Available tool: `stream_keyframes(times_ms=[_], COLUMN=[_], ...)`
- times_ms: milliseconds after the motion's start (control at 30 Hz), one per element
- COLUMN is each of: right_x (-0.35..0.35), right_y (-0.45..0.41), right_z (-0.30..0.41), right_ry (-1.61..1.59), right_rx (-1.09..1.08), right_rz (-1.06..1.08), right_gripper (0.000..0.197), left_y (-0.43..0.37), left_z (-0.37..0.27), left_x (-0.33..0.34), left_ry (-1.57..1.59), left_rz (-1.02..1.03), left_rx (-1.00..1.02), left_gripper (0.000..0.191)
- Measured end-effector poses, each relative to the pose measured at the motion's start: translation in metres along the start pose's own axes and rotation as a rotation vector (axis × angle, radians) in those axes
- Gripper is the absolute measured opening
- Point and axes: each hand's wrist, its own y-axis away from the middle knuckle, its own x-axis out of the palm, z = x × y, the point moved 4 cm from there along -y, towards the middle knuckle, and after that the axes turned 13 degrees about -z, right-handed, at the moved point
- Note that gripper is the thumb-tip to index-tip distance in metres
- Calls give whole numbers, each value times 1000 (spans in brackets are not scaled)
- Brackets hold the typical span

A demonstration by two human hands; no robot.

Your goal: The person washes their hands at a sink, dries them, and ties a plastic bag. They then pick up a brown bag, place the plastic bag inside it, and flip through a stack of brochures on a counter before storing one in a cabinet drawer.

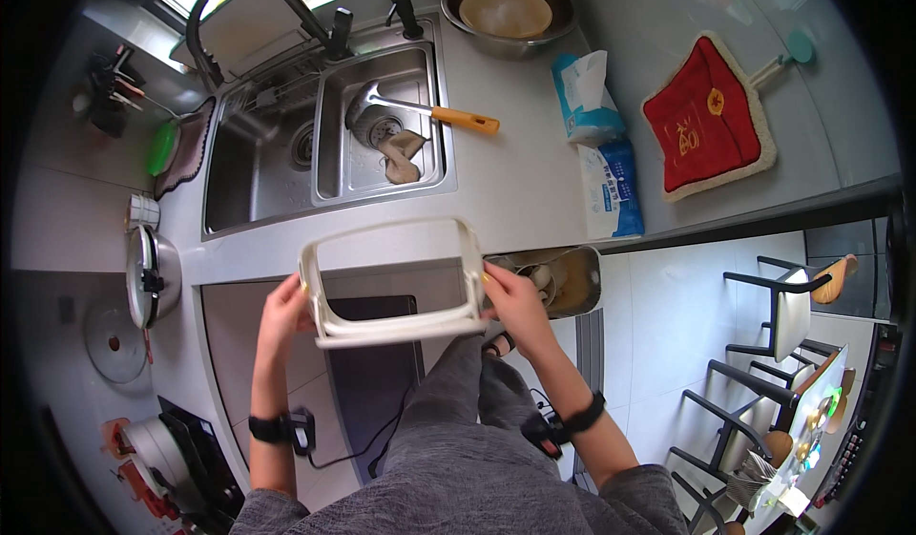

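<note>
Between both hands I hold a white rectangular plastic frame point(401, 329), tilted, just off the counter's front edge; the floor shows through its opening. My left hand point(285, 309) grips its left short side. On the opposite short side, my right hand point(517, 304) has its fingers closed around the rim. Right beside that hand is an open bin point(588, 284) with waste inside, partly hidden by the hand. Beyond the frame lies a double stainless steel sink point(325, 202). Its right basin contains a ladle with an orange handle point(465, 118) resting over the rim, and a brown cloth point(402, 155).
Tissue packs point(590, 116) and a wipes pack point(615, 191) lie on the counter point(501, 198), near a steel bowl point(501, 44). A lidded pot point(164, 277) stands left. A dark mat point(379, 392) and a cable point(343, 458) are below. Chairs point(791, 313) stand right.
</note>
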Motion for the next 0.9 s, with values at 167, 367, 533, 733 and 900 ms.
stream_keyframes(times_ms=[167,367,533,733,900], right_x=[70,88,76,49,-4], right_y=[-54,-76,-78,-72,-51], right_z=[9,23,8,-6,8], right_ry=[277,331,-112,-191,-384], right_rx=[-122,-106,-37,-44,-93], right_rz=[8,-63,15,-27,-243], right_gripper=[33,38,50,51,28], left_y=[-74,-122,-96,-65,4], left_z=[1,15,11,0,-44], left_x=[-31,-47,-17,12,55], left_ry=[-11,-11,107,-23,-302], left_rz=[-215,-264,-170,-335,-652], left_rx=[-6,33,279,378,1061], left_gripper=[40,50,52,58,31])
